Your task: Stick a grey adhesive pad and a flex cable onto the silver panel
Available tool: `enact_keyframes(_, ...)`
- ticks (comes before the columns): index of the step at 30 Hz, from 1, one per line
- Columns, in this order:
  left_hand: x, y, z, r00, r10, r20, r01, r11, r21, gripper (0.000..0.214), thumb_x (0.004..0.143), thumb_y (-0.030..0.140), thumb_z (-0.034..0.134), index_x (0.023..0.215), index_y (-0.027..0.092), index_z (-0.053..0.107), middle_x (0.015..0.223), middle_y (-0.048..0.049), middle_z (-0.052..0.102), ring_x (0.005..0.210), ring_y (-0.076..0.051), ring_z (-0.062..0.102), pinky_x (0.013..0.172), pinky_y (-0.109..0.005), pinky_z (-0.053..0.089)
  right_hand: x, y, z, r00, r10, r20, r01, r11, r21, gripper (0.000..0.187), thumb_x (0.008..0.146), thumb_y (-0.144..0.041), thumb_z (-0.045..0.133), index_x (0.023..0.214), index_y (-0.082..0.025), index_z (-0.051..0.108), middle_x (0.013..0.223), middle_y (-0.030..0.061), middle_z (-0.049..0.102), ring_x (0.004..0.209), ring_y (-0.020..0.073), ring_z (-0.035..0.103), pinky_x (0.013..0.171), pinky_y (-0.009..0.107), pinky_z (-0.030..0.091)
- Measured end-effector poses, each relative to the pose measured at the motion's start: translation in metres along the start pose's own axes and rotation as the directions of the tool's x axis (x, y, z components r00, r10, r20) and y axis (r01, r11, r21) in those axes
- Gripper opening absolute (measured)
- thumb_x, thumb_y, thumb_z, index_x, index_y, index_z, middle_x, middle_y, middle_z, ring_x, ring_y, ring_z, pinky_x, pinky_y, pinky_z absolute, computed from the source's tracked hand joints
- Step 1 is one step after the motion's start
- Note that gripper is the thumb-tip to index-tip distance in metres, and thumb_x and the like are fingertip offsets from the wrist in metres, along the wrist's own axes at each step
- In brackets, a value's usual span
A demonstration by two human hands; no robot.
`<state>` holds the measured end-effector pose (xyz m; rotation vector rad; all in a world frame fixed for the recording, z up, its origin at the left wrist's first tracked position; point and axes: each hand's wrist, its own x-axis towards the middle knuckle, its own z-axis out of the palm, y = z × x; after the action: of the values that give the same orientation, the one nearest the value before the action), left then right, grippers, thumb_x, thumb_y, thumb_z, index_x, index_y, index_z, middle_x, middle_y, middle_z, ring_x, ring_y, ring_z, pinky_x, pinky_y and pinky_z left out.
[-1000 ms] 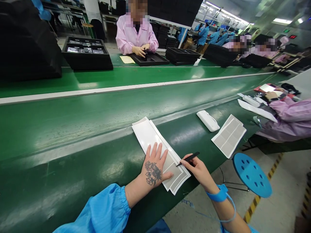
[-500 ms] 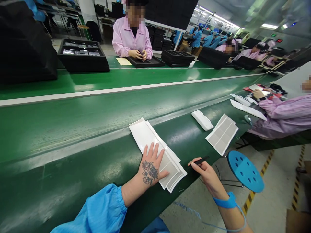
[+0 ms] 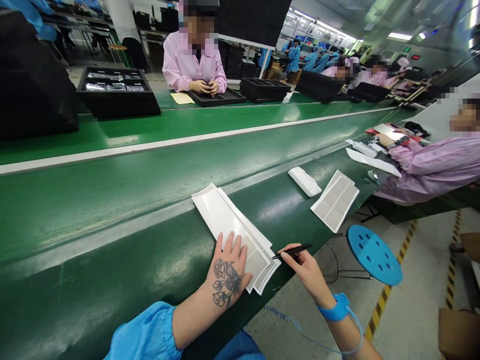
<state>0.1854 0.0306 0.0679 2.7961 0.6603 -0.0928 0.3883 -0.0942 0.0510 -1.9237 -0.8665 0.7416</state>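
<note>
Sheets (image 3: 243, 231): a small overlapping stack, white and grey, set aslant on the green bench (image 3: 123, 260); one end reaches the pale strip (image 3: 157, 215), the other points at the near edge.
Left hand (image 3: 227, 275): from my end I see it palm down, fingers slightly spread, laid over the left side of the sheets, grasping nothing.
Right hand (image 3: 303, 267): I have thumb and fingers pinched round a black pointed tool (image 3: 298, 249), its tip at the sheets' right border; I cannot tell whether it touches.
Wristband (image 3: 335, 308): blue, round my right wrist, a thin cord trailing from it.
White case (image 3: 304, 181): on the bench to the right of the stack, well apart from it.
Grey-panelled pages (image 3: 335, 201): overlapping by the near edge, just beside the white case.
Blue stool (image 3: 374, 255): on the floor, beyond the near edge.
Far edge: a co-worker in pink (image 3: 195, 62) sits behind a black tray (image 3: 228, 98).
</note>
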Motion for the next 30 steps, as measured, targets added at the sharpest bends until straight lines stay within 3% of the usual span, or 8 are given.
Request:
enact_keyframes(3, 0.008, 0.012, 0.002, 0.985, 0.156, 0.068, -0.154, 0.987, -0.037, 0.031, 0.087, 0.027, 0.049, 0.112, 0.013, 0.062, 0.124, -0.0142, 0.06, 0.117, -0.028, 0.052, 0.096, -0.045, 0.044, 0.0, 0.001, 0.0, 1.0, -0.019, -0.011, 0.018, 0.998, -0.053, 0.046, 0.071, -0.067, 0.064, 0.081, -0.022, 0.063, 0.081, 0.0064, 0.069, 0.082, 0.0255, 0.062, 0.072, 0.036, 0.048)
enact_keyframes(6, 0.015, 0.024, 0.007, 0.956, 0.252, 0.147, -0.245, 0.967, -0.065, 0.023, 0.08, 0.019, 0.053, 0.102, 0.013, 0.061, 0.103, -0.0109, 0.063, 0.098, -0.024, 0.057, 0.077, -0.035, 0.05, -0.002, 0.001, -0.001, 0.999, -0.024, -0.022, 0.022, 0.996, -0.088, 0.045, 0.072, -0.066, 0.062, 0.081, -0.022, 0.063, 0.079, 0.0055, 0.068, 0.08, 0.0249, 0.062, 0.071, 0.036, 0.047)
enact_keyframes(18, 0.005, 0.023, 0.03, 0.945, 0.324, 0.051, -0.323, 0.946, -0.021, 0.032, 0.089, 0.02, 0.045, 0.119, 0.015, 0.056, 0.104, -0.0105, 0.063, 0.089, -0.022, 0.058, 0.07, -0.032, 0.045, 0.001, 0.004, 0.0, 1.0, -0.004, -0.003, 0.004, 0.998, -0.069, 0.043, 0.072, -0.064, 0.064, 0.079, -0.022, 0.062, 0.077, 0.0051, 0.068, 0.076, 0.0236, 0.061, 0.07, 0.035, 0.047)
enact_keyframes(30, 0.006, 0.021, 0.023, 0.94, 0.32, 0.12, -0.32, 0.947, -0.02, 0.044, 0.086, 0.025, 0.052, 0.129, 0.019, 0.047, 0.109, -0.0073, 0.06, 0.095, -0.021, 0.054, 0.072, -0.032, 0.043, 0.01, -0.002, 0.006, 0.999, 0.035, 0.032, -0.035, 0.999, 0.02, 0.047, 0.068, -0.066, 0.067, 0.079, -0.021, 0.06, 0.074, 0.0033, 0.063, 0.071, 0.0207, 0.057, 0.066, 0.033, 0.047)
